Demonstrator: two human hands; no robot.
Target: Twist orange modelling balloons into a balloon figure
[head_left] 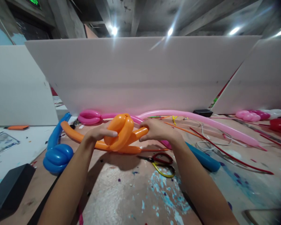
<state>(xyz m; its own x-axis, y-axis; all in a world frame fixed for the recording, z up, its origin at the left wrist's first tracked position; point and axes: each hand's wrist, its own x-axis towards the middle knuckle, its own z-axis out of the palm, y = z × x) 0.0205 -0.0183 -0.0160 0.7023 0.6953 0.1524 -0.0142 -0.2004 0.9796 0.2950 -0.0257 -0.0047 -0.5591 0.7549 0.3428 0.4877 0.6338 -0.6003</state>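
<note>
A: Here's the orange balloon, mid-picture, between the two hands above the worktop.

B: And the left hand is clamped on its bunched loops, thumb across the front; those fingers behind, I can't see.

A: The right hand pinches a short orange section, thumb and fingers closed round it!

B: Tight work. Squeeze too hard there and I'd fear a burst; slacken the left and the loops could unwind.

A: Look below: scissors, blades pointing toward the thin orange tip. A careless dip onto that point might puncture it.

B: Crowded behind, too: the light pink balloon could snag a swinging end.
</note>
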